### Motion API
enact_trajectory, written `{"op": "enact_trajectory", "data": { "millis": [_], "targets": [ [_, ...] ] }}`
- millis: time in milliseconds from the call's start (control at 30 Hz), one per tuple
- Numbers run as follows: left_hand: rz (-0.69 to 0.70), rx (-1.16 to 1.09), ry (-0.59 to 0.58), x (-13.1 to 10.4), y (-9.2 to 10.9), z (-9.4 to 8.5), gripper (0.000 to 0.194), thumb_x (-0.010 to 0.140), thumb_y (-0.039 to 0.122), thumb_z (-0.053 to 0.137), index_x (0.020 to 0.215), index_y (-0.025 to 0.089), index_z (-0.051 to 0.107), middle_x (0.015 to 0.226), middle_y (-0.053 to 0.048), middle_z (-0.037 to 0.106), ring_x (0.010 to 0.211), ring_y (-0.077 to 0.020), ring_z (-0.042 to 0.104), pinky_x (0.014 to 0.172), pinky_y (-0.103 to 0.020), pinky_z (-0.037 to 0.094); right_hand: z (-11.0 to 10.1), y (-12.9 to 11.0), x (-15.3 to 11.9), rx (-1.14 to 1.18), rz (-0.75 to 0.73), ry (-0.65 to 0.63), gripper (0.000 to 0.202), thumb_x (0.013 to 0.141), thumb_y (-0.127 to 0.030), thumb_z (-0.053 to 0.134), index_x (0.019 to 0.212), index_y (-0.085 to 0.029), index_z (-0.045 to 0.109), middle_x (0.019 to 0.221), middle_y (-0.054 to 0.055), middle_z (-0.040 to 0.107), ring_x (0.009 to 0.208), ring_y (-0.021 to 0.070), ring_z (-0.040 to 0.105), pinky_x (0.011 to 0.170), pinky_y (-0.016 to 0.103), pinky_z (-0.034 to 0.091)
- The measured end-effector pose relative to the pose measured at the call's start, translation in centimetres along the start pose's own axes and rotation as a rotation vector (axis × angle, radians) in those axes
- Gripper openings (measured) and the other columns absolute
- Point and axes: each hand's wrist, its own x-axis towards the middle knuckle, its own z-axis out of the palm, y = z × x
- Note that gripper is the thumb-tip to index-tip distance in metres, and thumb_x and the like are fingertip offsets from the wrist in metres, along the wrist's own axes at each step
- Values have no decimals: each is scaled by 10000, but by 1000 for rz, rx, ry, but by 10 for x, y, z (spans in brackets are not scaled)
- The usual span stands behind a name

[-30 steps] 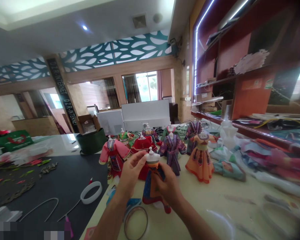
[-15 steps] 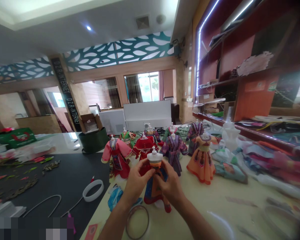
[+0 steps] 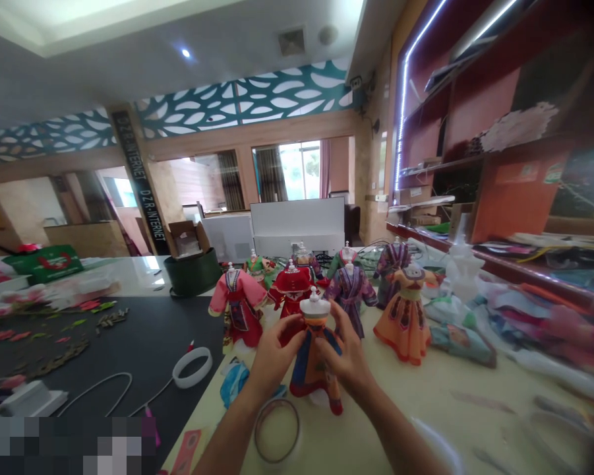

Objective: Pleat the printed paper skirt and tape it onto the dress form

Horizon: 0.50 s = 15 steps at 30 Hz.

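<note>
In front of me a small white dress-form bust (image 3: 315, 305) stands on the table, wearing a long doll skirt (image 3: 306, 366) of blue and orange with a red hem and an orange waistband. My left hand (image 3: 277, 353) grips the skirt's waist from the left, thumb and fingertips against the cloth. On the other side my right hand (image 3: 349, 349) has its thumb and fingers closed round the waist, the index finger raised beside the bust. Part of the waistband is hidden by my fingers. Just behind stand a red doll dress (image 3: 291, 284) and a purple robe (image 3: 349, 293) on similar forms.
A pink doll robe (image 3: 235, 300) and an orange dress (image 3: 405, 323) flank the row. A tape-like ring (image 3: 277, 431) and blue cloth (image 3: 235, 382) lie nearby. Plastic-wrapped garments (image 3: 538, 310) pile up at right. A white roll (image 3: 192, 368) and cable rest on the dark mat (image 3: 148, 336).
The whole view has shifted a little, so everything sits slightly further right. My right fingers have lifted and loosened slightly at the waist; the skirt's orange band shows more plainly under the bust.
</note>
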Motion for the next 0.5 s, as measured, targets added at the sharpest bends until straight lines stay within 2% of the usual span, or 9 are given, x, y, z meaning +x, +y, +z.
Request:
{"op": "enact_trajectory", "data": {
  "millis": [100,233,333,400,500],
  "targets": [
    [16,38,53,-4,10,-12,349,756,302,630,1074,159,635,1080,-105,688,1022,-250,624,901,-376,476,-3,-2,4,55,-19,88,594,849,-335,540,1369,-179,300,1384,126,394,1288,246,358,997,392,413],
    [30,40,93,-19,32,-37,362,768,339,627,1085,163,634,1055,-94,695,973,-228,638,857,-332,487,-7,-5,17,-13,10,255,537,866,-416,509,1305,-141,368,1300,173,482,1218,269,447,1004,470,382],
    [45,46,178,-41,49,-60,313,771,353,626,1019,164,660,989,-74,712,904,-196,649,797,-278,495,-13,-13,24,-33,29,293,529,845,-434,526,1257,-122,412,1265,183,498,1184,275,471,1007,488,363],
    [42,105,228,-60,56,-79,263,776,361,619,945,171,683,915,-54,724,845,-179,652,767,-261,495,-19,-22,21,-50,15,310,491,835,-416,549,1232,-150,439,1229,145,523,1152,262,489,1003,478,362],
    [-22,244,302,-92,57,-108,226,787,369,594,847,178,700,813,-34,725,772,-178,648,724,-266,501,-29,-41,2,-214,-133,320,373,850,-360,555,1174,-180,508,1125,102,580,1044,249,554,938,456,416]
  ]
}}
